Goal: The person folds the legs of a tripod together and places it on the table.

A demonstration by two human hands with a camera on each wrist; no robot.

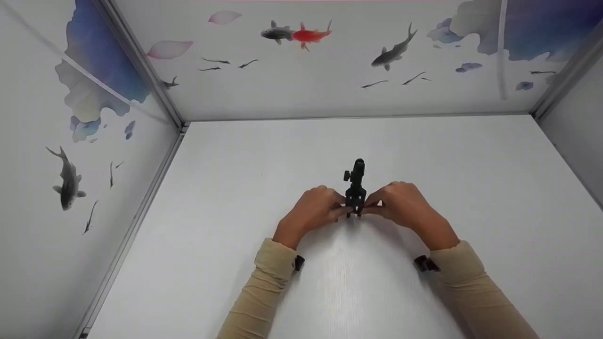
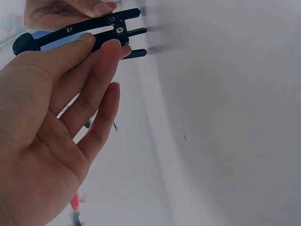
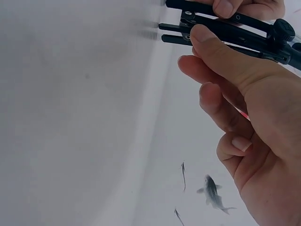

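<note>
While left hand [image 1: 313, 208] and right hand [image 1: 404, 203] pinch a black tripod [image 1: 357, 177], slender legs [image 2: 89, 24], ridged knob [image 3: 283, 31], faintly glossy white tabletop [image 1: 235, 165]

Left hand [image 1: 313, 209] and right hand [image 1: 403, 205] face each other, each in a pinch grip; both forearms [image 1: 256, 294] extend forward, converging.

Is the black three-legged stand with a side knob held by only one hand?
No, the left hand and right hand hold the stand from opposite sides.
</note>
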